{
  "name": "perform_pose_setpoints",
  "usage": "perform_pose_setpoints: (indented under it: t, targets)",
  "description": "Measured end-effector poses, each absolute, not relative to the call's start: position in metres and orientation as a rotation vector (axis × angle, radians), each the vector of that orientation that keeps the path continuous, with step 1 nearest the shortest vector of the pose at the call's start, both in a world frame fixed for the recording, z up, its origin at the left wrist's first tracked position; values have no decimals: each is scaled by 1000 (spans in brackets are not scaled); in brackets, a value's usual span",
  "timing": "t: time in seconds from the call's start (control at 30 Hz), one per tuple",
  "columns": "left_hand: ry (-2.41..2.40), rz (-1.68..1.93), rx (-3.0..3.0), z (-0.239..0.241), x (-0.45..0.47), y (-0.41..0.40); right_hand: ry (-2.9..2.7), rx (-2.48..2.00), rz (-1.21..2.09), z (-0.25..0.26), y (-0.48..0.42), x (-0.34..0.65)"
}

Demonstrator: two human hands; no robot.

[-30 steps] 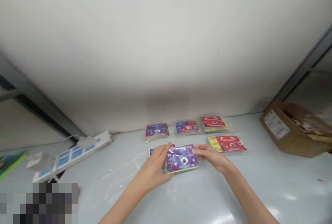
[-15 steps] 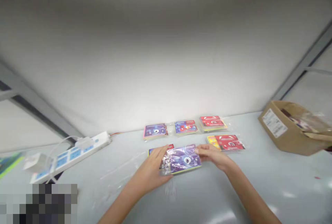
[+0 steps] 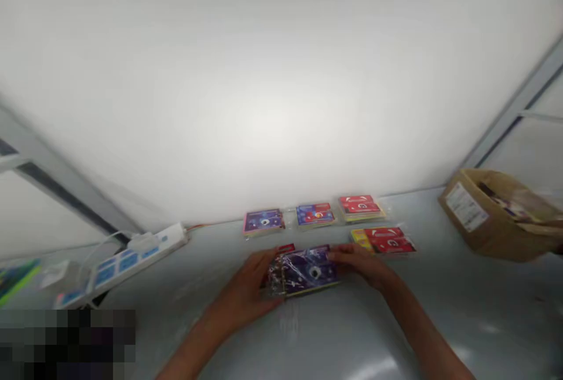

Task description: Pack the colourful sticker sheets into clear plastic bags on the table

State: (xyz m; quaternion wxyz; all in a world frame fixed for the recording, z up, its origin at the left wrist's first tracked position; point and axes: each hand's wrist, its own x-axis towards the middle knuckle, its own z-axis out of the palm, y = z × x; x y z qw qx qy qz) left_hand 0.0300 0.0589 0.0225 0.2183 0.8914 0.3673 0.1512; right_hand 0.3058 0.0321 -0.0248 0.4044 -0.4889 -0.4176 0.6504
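Note:
A purple card pack (image 3: 307, 270) in clear wrap lies on the grey table (image 3: 334, 333), held from both sides. My left hand (image 3: 250, 286) grips its left end, fingers curled over crinkled wrap. On the opposite end my right hand (image 3: 360, 265) pinches the pack. A red-edged pack (image 3: 285, 248) peeks out just behind it. Further back lie a purple pack (image 3: 264, 221), a blue and red pack (image 3: 315, 215) and a red pack (image 3: 360, 206). Another red and yellow pack (image 3: 383, 240) sits right of my right hand.
A white power strip (image 3: 132, 254) with a plug and cable lies at the left by the wall. A brown cardboard box (image 3: 492, 216) with contents stands at the right. A green item (image 3: 15, 277) shows at the far left edge. A white wall rises behind the table.
The picture has grown darker. The purple pack stays between both hands and has shifted slightly left, its wrap bunched more at the left end.

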Motion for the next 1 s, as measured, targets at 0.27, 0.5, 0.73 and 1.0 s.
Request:
perform_pose_setpoints:
  t: [0.27,0.5,0.73,1.0]
  targets:
    - [1078,365,2521,17,8,69,-939,-1278,1572,-28,32,324]
    - [1153,384,2582,15,-15,75,-848,-1272,1559,-43,37,327]
    - [1234,389,2653,25,-40,71,-763,-1306,1496,-49,41,335]
    - [1350,389,2651,22,-57,64,-781,-1488,1340,-55,42,338]
